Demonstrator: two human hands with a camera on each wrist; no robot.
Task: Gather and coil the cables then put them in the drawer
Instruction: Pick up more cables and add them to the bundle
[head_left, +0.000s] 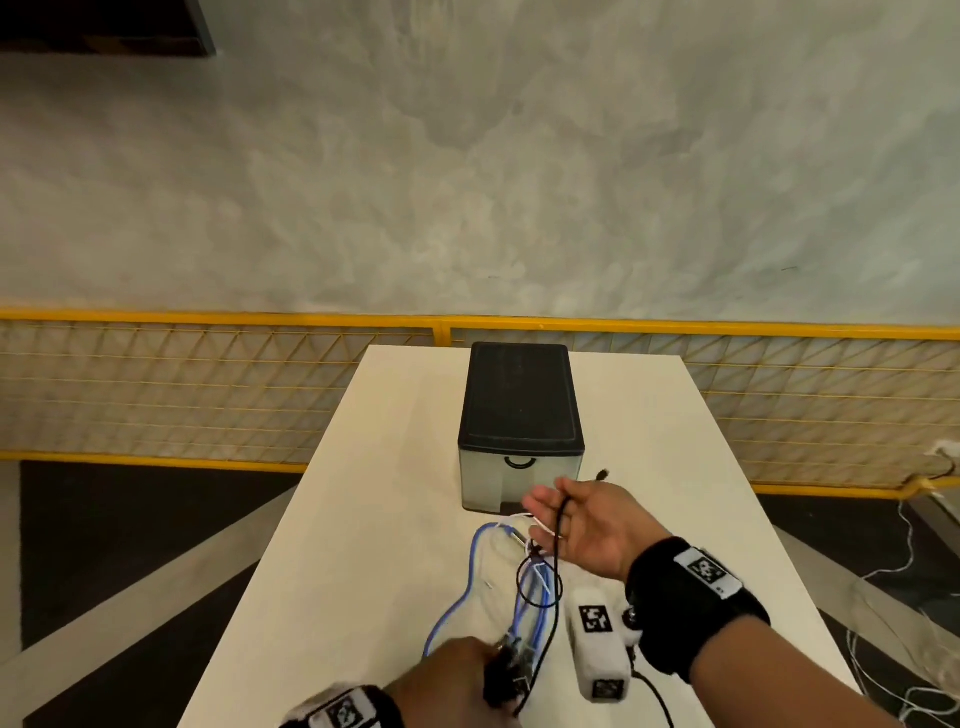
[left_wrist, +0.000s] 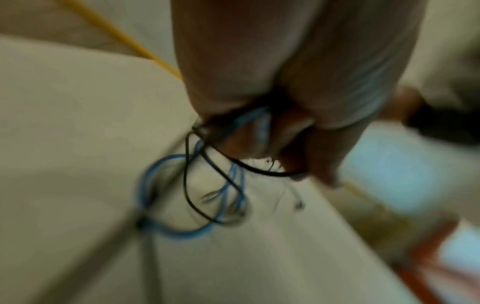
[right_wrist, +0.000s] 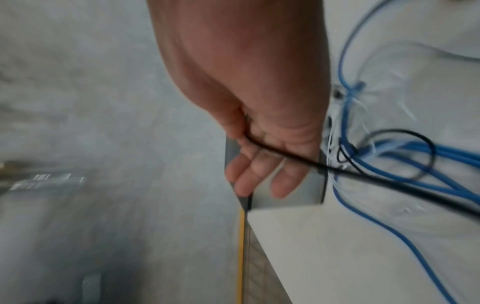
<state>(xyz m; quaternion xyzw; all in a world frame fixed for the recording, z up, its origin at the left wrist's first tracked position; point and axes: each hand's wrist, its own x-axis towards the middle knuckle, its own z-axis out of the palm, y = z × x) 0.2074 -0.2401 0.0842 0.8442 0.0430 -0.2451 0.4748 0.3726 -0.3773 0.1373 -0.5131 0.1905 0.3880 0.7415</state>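
A small drawer unit (head_left: 519, 405) with a black top stands mid-table, its translucent drawer (head_left: 498, 483) closed. In front of it lies a tangle of blue cable (head_left: 470, 582), black cable (head_left: 557, 540) and thin white cable (head_left: 514, 518). My left hand (head_left: 452, 675) grips a bundle of blue and black strands near the table's front edge; its wrist view shows the fingers (left_wrist: 272, 123) closed round the loops (left_wrist: 187, 185). My right hand (head_left: 566, 514) is raised palm up before the drawer, fingers extended, thumb pinching the black cable (right_wrist: 363, 174) against the palm (right_wrist: 259, 164).
The white table (head_left: 363, 519) is narrow, with dark floor on both sides. A yellow mesh fence (head_left: 208, 389) runs behind it. Loose white wires (head_left: 909, 545) lie on the floor at the right. Both wrist views are motion-blurred.
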